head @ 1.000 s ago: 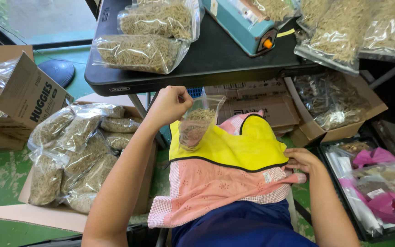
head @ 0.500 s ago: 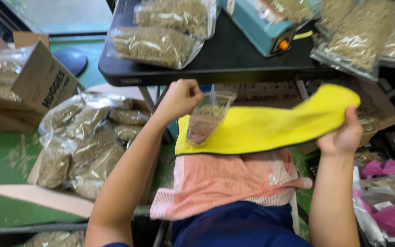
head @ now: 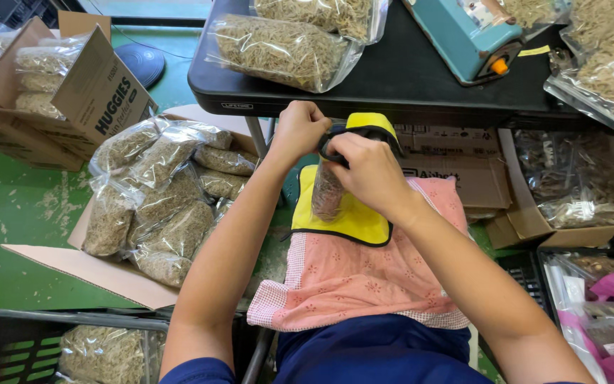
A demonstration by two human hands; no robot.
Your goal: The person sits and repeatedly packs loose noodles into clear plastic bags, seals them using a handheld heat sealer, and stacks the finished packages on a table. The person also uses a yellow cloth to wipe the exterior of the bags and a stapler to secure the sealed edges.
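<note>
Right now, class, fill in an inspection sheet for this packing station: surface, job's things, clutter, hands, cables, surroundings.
Surface: black table, dark top, bearing filled bags and a machine.
Job's things: small clear bag of dried plant material, upright over a yellow cloth that lies on a pink cloth across the lap.
Clutter: large filled clear bags on the table; teal sealing machine.
Hands: left hand and right hand, fingers closed at the bag's top.
Cables: nothing seen.
Surroundings: open cardboard box of filled bags on the green floor; black crate; more boxes on the right.
</note>
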